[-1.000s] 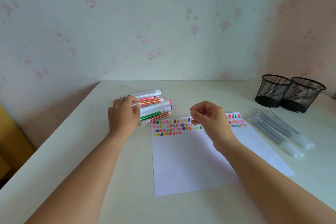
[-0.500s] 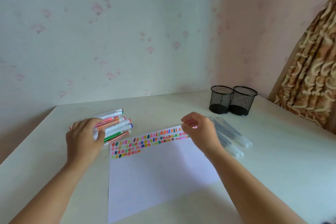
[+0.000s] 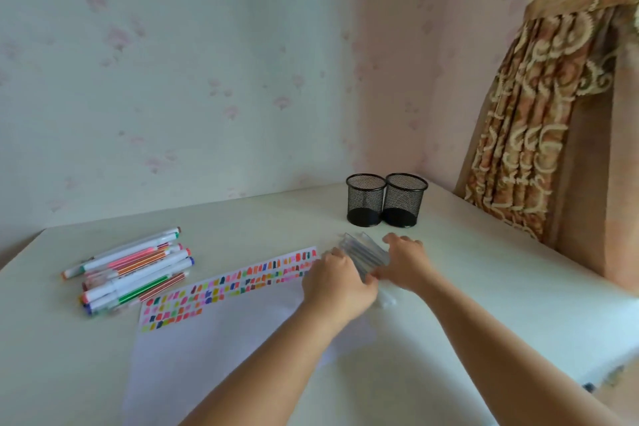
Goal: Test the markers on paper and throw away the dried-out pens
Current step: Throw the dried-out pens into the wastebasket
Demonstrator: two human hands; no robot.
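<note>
Clear pens (image 3: pixel 363 253) between both hands (image 3: pixel 337 284) (image 3: pixel 405 266)

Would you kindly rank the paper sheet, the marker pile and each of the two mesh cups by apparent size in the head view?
1. Paper sheet
2. Marker pile
3. Left mesh cup and right mesh cup: they look alike, so I leave them unranked; both also stand farthest from the camera.

A pale worktop (image 3: pixel 501 270) stands in a corner papered with faded pink floral wallpaper (image 3: pixel 173 79), and a brown-and-cream patterned curtain (image 3: pixel 539 131) hangs at its far right.
</note>
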